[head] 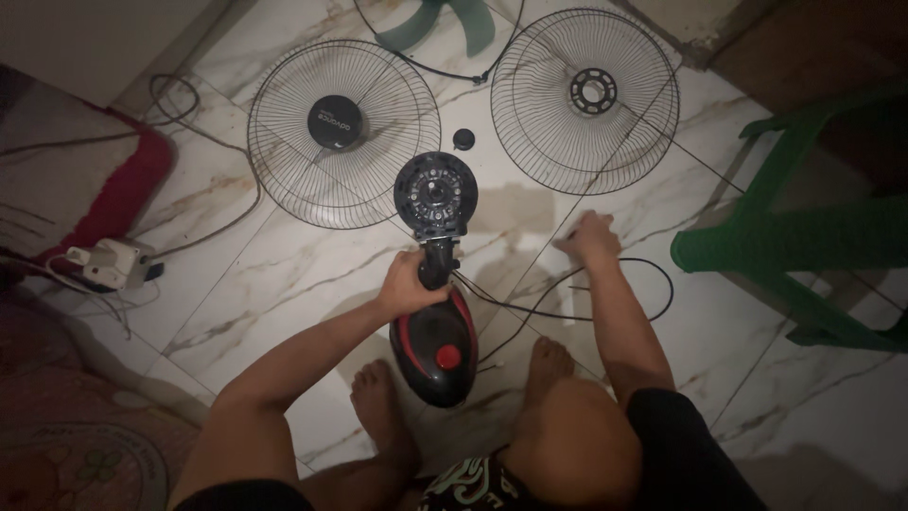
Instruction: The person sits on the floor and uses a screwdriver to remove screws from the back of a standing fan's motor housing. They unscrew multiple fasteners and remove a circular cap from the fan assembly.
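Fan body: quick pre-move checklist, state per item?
1. Left hand grips the neck of the fan body: ok.
2. Right hand free of the fan, resting on the floor by the black cord: ok.
3. Motor head bare, no blade or grille on it: ok.
4. Front grille and rear grille lie flat on the floor, apart from the fan: ok.
5. Small black cap lies loose between the grilles: ok.
6. Cord unplugged: cannot tell.
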